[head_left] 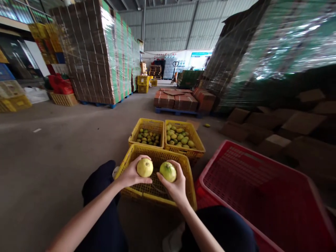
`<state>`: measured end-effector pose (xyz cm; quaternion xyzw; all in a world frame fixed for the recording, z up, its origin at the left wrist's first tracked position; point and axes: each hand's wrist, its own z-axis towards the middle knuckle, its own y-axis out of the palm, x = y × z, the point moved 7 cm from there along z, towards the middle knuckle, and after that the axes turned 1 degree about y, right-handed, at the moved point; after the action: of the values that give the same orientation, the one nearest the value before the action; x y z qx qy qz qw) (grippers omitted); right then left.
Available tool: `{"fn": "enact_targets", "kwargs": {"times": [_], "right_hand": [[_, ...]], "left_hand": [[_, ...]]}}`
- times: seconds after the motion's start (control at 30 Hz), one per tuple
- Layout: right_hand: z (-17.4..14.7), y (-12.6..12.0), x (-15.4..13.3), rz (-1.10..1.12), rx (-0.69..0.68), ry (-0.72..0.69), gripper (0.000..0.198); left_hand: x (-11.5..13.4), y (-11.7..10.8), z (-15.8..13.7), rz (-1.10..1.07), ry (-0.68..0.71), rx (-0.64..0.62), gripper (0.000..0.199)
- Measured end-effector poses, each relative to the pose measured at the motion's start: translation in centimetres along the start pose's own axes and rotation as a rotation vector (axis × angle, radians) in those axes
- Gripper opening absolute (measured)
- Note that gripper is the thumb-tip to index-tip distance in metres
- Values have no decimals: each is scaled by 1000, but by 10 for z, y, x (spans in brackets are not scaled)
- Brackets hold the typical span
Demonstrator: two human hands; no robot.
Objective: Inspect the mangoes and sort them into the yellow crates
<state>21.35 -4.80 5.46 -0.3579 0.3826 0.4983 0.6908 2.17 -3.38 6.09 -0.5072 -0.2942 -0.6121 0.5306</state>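
My left hand (130, 174) is closed around a pale yellow mango (144, 167), its stem end facing me. A greener mango (168, 171) is gripped in my right hand (180, 182), also with the stem end toward me. Both hands hold the fruit side by side, a small gap apart, above a yellow plastic crate (189, 175) whose slatted floor shows below. Just behind it stand two more yellow crates: the left crate (130, 137) holds several small green mangoes (149, 136), the right crate (201, 141) several larger yellow-green mangoes (180, 135).
A large red crate (223, 196) stands close on my right. Cardboard pieces (278, 140) lie beyond it. Flat cartons (175, 99) rest on a blue pallet (175, 112) ahead. Tall wrapped box stacks (86, 52) rise on both sides. One loose fruit (207, 125) lies on the floor.
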Motion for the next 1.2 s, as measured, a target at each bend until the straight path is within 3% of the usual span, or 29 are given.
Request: {"fn": "enact_targets", "kwargs": {"times": [0.23,0.43,0.73,1.0,1.2], "right_hand": [[-17,12,-10,-37,-15,11,46],[-40,4,-21,-23,-10,136,46],[-58,-4,-12,-2,18,215,46],[-33,-17,6,-10,29,250,46],[23,-22,33,60,47,205,54]], "left_hand": [[-3,-1,-9,-73,10,-32,68],[-3,-12,-26,-125,-23,-50,62],[-14,-27,-34,-385,-196,-105,68],[-22,-14,-9,-491,-233,-128,68],[-42,10,48,-396,-232,-100,74]]}}
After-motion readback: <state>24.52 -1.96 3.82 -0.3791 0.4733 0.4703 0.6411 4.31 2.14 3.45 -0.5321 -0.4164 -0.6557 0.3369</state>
